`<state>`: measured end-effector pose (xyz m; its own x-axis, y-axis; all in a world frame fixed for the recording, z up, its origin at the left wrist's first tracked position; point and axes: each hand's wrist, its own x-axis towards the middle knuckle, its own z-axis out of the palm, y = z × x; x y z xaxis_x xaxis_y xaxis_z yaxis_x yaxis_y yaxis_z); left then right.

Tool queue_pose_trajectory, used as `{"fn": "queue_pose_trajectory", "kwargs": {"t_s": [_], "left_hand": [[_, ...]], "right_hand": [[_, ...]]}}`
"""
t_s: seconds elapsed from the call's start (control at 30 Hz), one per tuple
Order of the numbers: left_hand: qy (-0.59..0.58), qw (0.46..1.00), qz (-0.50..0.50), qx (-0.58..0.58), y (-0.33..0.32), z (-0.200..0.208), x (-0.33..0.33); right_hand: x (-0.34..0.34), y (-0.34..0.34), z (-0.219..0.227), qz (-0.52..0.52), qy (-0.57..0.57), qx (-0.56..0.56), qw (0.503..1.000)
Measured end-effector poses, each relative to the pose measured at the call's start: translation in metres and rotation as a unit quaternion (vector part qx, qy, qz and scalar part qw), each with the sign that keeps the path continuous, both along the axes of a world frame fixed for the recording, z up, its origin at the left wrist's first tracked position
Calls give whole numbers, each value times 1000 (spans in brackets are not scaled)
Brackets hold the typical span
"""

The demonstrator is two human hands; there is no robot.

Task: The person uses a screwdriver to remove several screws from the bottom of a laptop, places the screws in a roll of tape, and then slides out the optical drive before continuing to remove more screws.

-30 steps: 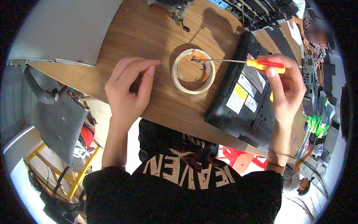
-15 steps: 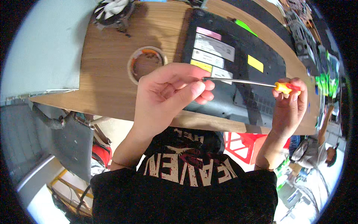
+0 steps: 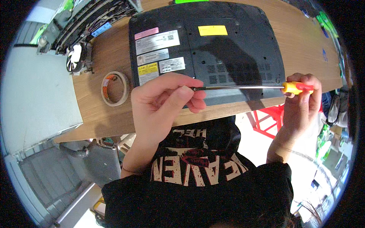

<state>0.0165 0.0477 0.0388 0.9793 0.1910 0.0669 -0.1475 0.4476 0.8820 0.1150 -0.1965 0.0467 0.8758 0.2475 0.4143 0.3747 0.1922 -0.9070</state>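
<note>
I hold the steel-shafted screwdriver [image 3: 243,87] crosswise over the upturned black laptop [image 3: 205,47], the fingers of my right hand [image 3: 301,104] clamped around its yellow-and-red handle, those of my left hand [image 3: 161,102] pinching its dark tip.

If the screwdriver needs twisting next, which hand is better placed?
Right, I'd judge: the right hand holds the screwdriver by its yellow-and-red handle, while the left hand pinches at its dark tip.
</note>
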Motion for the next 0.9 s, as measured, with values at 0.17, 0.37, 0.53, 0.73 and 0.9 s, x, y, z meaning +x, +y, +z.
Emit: {"fn": "queue_pose_trajectory", "kwargs": {"t_s": [0.17,0.37,0.53,0.73,0.9], "left_hand": [[-49,975,32,213,-6,5,6],[-56,920,72,381,-14,6,11],[-65,904,67,417,-15,4,18],[-70,897,52,433,-17,-3,25],[-65,926,24,372,-23,-8,28]], "right_hand": [[-8,-16,3,-66,-35,-31,997],[-13,-32,6,-52,-91,-79,991],[-15,-32,9,-46,-108,-91,989],[-18,-38,0,-85,-86,-83,989],[-15,-55,-2,-36,-67,-87,993]]}}
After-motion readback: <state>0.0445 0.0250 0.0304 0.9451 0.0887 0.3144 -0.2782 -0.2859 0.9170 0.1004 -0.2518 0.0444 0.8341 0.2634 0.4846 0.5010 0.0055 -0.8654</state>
